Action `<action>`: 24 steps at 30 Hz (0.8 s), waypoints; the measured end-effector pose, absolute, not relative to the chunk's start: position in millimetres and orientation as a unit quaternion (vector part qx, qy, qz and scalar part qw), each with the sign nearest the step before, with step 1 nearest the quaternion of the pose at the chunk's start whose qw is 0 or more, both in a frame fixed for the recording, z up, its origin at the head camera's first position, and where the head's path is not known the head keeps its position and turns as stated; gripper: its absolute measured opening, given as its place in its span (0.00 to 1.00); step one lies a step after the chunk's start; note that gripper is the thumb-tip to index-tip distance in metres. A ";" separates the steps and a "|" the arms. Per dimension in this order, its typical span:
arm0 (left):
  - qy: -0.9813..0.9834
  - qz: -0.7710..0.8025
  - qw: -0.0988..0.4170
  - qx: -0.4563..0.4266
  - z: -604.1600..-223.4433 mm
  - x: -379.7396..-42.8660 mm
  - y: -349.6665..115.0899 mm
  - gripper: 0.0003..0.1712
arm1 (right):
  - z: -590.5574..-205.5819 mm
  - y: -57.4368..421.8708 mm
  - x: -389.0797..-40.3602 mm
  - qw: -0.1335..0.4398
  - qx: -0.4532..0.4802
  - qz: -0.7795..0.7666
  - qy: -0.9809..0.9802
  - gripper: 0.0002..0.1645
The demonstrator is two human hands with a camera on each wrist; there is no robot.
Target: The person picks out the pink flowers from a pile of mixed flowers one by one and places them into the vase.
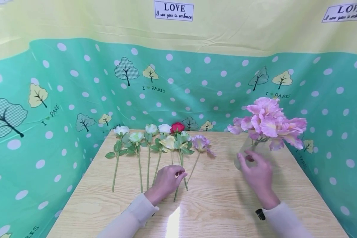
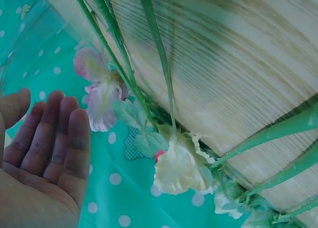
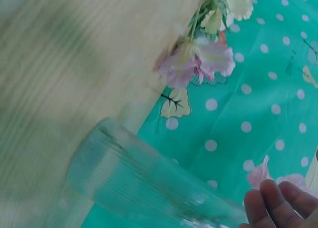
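Note:
Pink-purple ruffled flowers (image 1: 267,120) stand in a clear glass vase (image 3: 124,168) at the right of the table. My right hand (image 1: 258,173) is beside the vase, holding nothing; in the right wrist view its bent fingers (image 3: 278,203) show near the vase's upper end. Whether they touch the glass I cannot tell. Over the lower stems of the loose flowers hovers my left hand (image 1: 168,180), its fingers relaxed and the palm bare in the left wrist view. Closest to it lie a purple flower (image 1: 200,142) and a pale yellow flower (image 2: 181,168).
Farther left in the row lie white roses (image 1: 121,130), a greenish-white rose (image 1: 136,137) and a red rose (image 1: 177,127), blooms toward the far edge. The wooden table (image 1: 214,205) is enclosed by a green dotted cloth (image 1: 193,89) behind and at both sides.

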State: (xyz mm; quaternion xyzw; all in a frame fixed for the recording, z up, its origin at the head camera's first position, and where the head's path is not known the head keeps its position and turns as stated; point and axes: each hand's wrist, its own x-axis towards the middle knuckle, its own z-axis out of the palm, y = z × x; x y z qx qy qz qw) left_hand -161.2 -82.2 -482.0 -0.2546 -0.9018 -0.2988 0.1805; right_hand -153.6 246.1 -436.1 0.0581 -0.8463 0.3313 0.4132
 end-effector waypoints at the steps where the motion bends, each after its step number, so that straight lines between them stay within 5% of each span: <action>1: -0.902 -0.300 0.180 -0.255 -482.1 -161.2 -82.4 0.03 | -437.6 244.4 -152.3 0.405 0.055 0.331 -0.850 0.16; 24: -0.907 -0.291 0.163 -0.257 -489.9 -156.9 -80.4 0.13 | -478.6 220.0 -131.9 0.302 0.117 0.262 -0.909 0.30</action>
